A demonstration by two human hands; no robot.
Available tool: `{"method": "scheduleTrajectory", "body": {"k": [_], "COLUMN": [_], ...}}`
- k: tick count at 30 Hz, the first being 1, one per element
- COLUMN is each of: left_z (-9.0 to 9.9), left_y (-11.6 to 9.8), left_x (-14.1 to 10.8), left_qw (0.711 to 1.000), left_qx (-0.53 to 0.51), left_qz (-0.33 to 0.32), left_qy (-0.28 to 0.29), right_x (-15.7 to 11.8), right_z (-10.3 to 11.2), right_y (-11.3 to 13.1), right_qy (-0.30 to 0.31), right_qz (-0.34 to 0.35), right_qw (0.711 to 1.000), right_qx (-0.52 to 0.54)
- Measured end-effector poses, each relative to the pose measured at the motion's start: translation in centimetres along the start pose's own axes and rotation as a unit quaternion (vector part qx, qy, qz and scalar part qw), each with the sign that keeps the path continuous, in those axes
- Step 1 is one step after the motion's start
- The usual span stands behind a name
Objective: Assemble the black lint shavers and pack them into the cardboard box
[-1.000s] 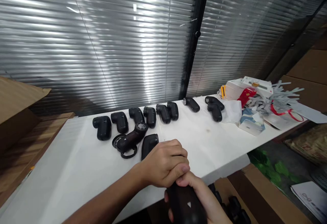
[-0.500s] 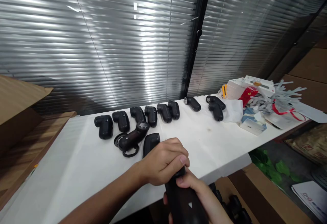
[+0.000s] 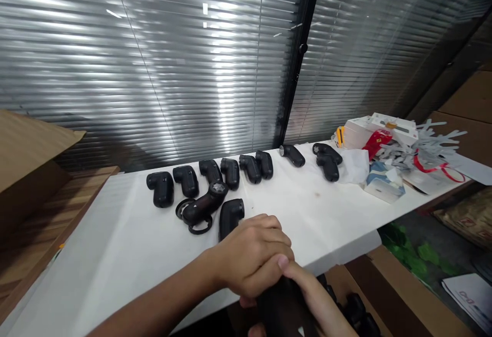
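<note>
Both my hands are on a black angled handheld device [image 3: 284, 306] with a white triangle mark, held at the table's front edge. My left hand [image 3: 253, 255] is wrapped over its top end, which it hides. My right hand [image 3: 309, 291] grips the body from the right, with its thumb up against my left hand. Just beyond my left hand stands another black device [image 3: 230, 214]. Farther left lies a similar device [image 3: 203, 207] with a metallic round end, resting on black rings [image 3: 200, 227].
Several black devices [image 3: 163, 189] line the back of the white table [image 3: 126, 255]. At the right are a blue-and-white box [image 3: 384, 183], a red packet [image 3: 377, 142] and grey strips. An open carton [image 3: 369, 286] holding black parts sits below the front edge; another carton [image 3: 34, 158] is at left.
My left hand has moved slightly right and down over the device's top end, covering more of it. The device's white triangle has shifted lower. The view has shifted slightly.
</note>
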State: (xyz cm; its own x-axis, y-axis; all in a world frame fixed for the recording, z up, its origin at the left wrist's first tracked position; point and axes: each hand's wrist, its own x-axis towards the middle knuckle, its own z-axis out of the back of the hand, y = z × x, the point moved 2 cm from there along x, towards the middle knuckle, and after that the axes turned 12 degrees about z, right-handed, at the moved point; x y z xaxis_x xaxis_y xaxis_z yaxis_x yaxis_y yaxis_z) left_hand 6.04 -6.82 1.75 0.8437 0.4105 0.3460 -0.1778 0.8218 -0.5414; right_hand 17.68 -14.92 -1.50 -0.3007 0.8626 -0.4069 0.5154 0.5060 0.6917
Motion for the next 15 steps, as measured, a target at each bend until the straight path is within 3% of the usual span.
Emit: {"method": "scheduleTrajectory", "body": {"k": [5, 10, 15], "left_z": [-0.8, -1.1, -1.9], "left_y": [-0.5, -1.1, -1.9], "left_x": [0.0, -0.1, -0.8], "left_qw": [0.996, 0.992, 0.990], "left_qx": [0.042, -0.015, -0.024], "left_qz": [-0.041, -0.045, -0.031], "left_qy": [-0.068, -0.114, -0.137], "right_x": [0.3, 1.3, 1.5], "right_z": [1.5, 3.3, 3.4], "right_y": [0.2, -0.7, -0.8], "right_qy": [0.011, -0.003, 0.067], "right_qz": [0.056, 0.213, 0.232], "right_qw": [0.995, 0.965, 0.956], "right_qx": [-0.081, -0.154, -0.169]}}
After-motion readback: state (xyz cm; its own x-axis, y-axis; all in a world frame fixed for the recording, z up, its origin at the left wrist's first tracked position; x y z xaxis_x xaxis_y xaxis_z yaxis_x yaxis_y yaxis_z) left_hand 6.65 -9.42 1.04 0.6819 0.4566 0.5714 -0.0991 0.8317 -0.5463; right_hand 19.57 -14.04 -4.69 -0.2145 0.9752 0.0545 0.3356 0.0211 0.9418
